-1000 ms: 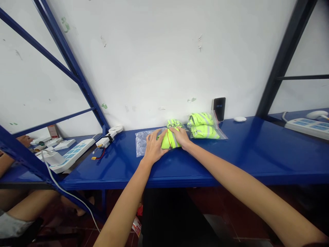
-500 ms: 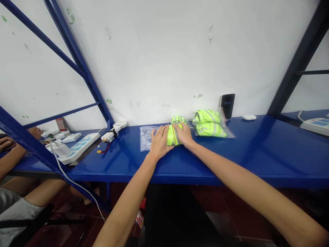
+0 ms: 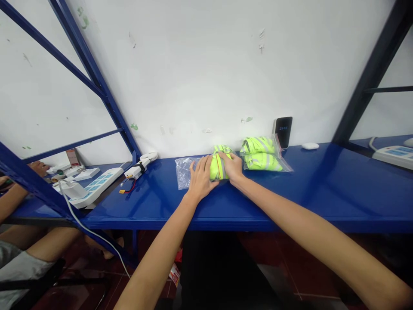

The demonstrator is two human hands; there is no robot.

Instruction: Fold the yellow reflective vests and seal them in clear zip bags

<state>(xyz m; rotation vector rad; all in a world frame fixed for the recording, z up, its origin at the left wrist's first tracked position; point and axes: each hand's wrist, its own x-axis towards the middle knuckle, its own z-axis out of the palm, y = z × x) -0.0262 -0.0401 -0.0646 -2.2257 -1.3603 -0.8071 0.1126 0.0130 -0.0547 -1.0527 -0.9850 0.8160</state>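
Observation:
Between my two hands sits a folded, fluorescent yellow-green garment with grey reflective bands, apparently a reflective vest (image 3: 218, 168). A thin red line runs over its front. My left hand (image 3: 201, 178) grips its left side, fingers bent over it and thumb along the lower edge. From under that hand a clear plastic bag (image 3: 183, 174) spreads leftward, crinkled on the table. My right hand (image 3: 232, 167) closes round the vest's right side, fingers partly hidden behind it. Just behind, more yellow-green fabric (image 3: 222, 149) shows. Whether the vest lies inside the bag, I cannot tell.
Clear zip bags holding yellow-green vests (image 3: 262, 161) lie to the right on the blue table (image 3: 322, 185). Behind them a phone (image 3: 284, 132) leans on the wall, near a white case (image 3: 310, 146). Left are a white handheld fan (image 3: 148, 158), a power strip (image 3: 100, 185) and another person's hand (image 3: 38, 168).
My right hand has shifted slightly right and opened its grip a little around the vest, so more of the vest's front and grey band shows. The left hand stays nearly in place.

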